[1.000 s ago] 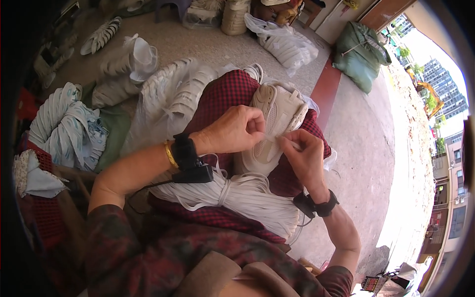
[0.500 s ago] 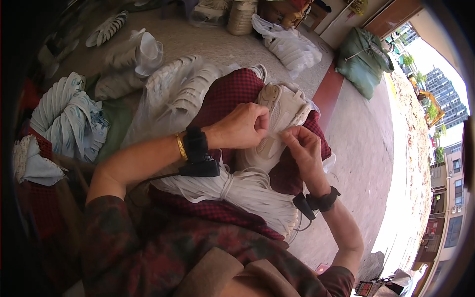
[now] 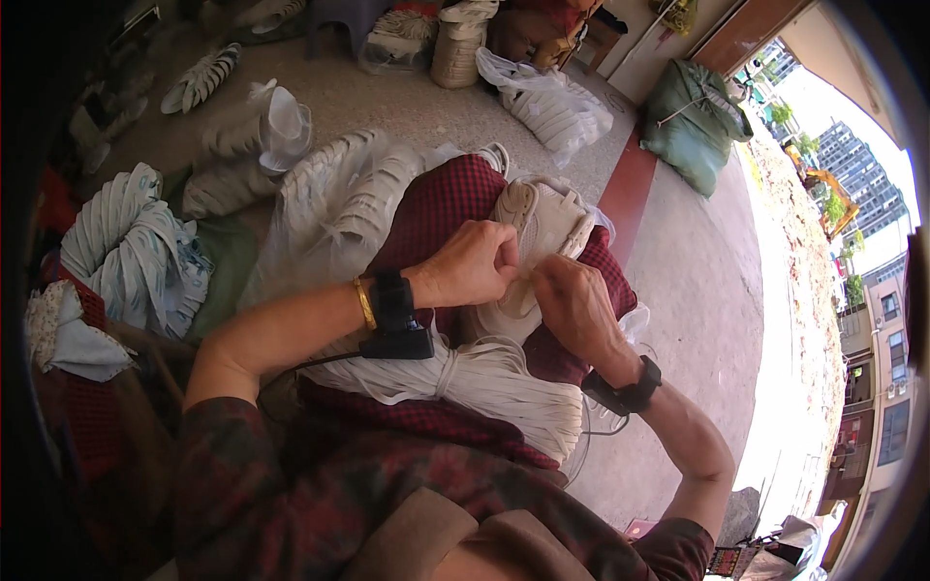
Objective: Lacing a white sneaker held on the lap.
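Observation:
A cream-white sneaker or shoe upper [image 3: 554, 215] rests on the red-and-black checked cloth [image 3: 441, 208] over my lap. Just over its left edge is my left hand [image 3: 477, 259], its fingers curled tightly together. My right hand [image 3: 573, 302] is at the shoe's right side, thumb and fingers pinched close to my left hand. Whatever the fingers hold is too small or hidden to make out. A thick bundle of white shoelaces [image 3: 484, 382], tied round its middle, lies across my lap below both hands.
Stacks of white shoe parts in clear plastic [image 3: 363, 194] lie beyond my left arm, and another stack [image 3: 136, 247] is at the far left. A clear bag of white pieces [image 3: 552, 107] and a green sack [image 3: 693, 126] are on the floor ahead.
My right hand has moved in toward my left hand and turned, with its back now showing more. My left hand stays over the shoe's left edge. The whole view has shifted slightly.

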`<state>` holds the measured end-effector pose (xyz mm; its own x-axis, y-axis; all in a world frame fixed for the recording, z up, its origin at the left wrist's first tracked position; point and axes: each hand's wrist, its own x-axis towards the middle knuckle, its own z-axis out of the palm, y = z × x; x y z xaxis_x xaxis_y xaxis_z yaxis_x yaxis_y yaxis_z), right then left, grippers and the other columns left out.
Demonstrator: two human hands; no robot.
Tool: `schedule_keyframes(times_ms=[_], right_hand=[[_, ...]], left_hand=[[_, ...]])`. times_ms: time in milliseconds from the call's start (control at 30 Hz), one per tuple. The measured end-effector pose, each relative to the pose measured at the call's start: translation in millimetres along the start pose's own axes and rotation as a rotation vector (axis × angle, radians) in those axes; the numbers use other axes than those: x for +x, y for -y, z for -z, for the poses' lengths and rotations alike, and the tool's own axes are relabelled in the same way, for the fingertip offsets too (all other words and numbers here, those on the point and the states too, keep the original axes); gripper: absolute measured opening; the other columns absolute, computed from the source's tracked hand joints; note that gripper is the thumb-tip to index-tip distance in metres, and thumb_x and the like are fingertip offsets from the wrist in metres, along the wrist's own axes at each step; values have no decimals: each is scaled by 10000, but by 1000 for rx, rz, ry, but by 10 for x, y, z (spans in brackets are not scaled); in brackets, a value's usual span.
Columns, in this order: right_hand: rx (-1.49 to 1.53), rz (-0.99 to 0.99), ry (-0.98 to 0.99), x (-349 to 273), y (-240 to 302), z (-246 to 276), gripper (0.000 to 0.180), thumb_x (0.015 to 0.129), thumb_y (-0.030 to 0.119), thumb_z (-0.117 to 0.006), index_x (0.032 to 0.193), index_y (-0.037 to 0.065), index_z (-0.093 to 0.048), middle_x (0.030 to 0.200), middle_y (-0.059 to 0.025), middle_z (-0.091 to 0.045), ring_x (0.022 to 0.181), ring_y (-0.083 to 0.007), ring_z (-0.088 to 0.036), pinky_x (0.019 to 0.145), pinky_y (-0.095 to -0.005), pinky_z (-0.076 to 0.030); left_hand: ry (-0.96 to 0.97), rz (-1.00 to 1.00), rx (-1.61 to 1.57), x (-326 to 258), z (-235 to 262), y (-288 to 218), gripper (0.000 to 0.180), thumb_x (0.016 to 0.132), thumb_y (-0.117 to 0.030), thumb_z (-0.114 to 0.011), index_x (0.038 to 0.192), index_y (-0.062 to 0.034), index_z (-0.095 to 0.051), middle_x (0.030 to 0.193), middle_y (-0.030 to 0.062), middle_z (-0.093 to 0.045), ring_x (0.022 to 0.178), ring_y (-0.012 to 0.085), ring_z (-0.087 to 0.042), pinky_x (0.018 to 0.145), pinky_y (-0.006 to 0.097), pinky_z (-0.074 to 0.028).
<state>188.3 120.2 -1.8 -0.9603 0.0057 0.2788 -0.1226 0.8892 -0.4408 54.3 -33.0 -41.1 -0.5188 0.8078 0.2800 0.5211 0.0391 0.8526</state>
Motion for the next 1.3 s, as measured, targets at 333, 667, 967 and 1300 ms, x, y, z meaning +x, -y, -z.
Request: schedule_keyframes(times_ms=[333, 667, 967, 1300], right_hand=[[-285, -16, -25, 51, -32, -64, 146, 899, 115, -604, 840, -9, -555, 829, -216, -627, 674, -418, -643, 577, -497, -522], [-202, -11, -10, 96, -46, 61, 138, 886, 121, -616, 865, -12, -588, 826, -208, -627, 723, -410, -656, 617, -502, -525], [-46, 37, -53, 1, -109, -5, 108, 857, 85, -653, 889, 0, -595, 862, -179, -628, 755, -394, -660, 652, -469, -527], [113, 42, -103, -67, -178, 25, 104, 842, 49, -656, 910, -18, -617, 875, -189, -656, 776, -395, -669, 676, -451, -533]], left_hand=[[0, 17, -27, 1, -21, 25, 103, 796, -24, -714, 823, 34, -633, 687, 111, -677, 632, 166, -667, 594, 326, -527], [-2, -13, -13, -30, 26, -93, 87, 809, -24, -709, 843, 20, -642, 683, 110, -655, 657, 179, -666, 602, 336, -513], [84, -154, 383, 103, 73, -159, 156, 848, -95, -664, 960, 9, -632, 751, 165, -665, 720, 355, -680, 637, 432, -517], [70, -241, 376, 106, 297, -188, 112, 870, -75, -682, 911, -2, -608, 839, 147, -631, 709, 320, -650, 634, 405, -499]])
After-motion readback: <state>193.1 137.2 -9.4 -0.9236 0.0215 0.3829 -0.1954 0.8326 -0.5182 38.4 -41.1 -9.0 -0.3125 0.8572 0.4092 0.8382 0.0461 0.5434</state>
